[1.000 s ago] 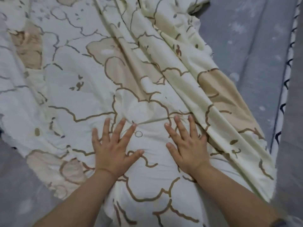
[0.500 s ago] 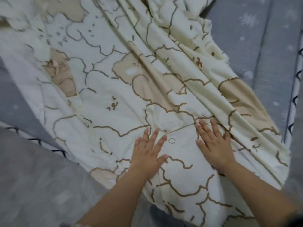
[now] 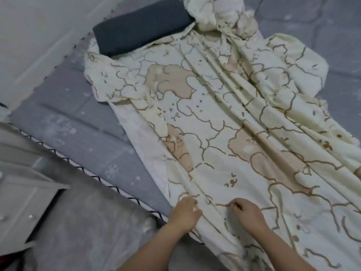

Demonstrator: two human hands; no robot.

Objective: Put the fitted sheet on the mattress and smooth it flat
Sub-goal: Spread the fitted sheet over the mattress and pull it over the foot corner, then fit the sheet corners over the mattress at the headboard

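A cream fitted sheet (image 3: 224,114) with brown cloud and bear outlines lies bunched in long folds across the grey mattress (image 3: 88,137), leaving its left part and far right bare. Its elastic edge is gathered at the top and along the left. My left hand (image 3: 185,214) grips a fold of the sheet near the mattress's front edge, fingers curled into the cloth. My right hand (image 3: 248,212) sits just to its right, fingers curled and pinching the fabric.
A dark grey pillow (image 3: 140,26) lies at the mattress's far end, partly under the sheet. The mattress edge with black zigzag trim (image 3: 109,184) runs diagonally at lower left. A white drawer unit (image 3: 21,198) stands on the grey floor at left.
Both hands went from lying flat with spread fingers to curled and gripping the sheet. The view swung up and left, showing the pillow and more of the mattress.
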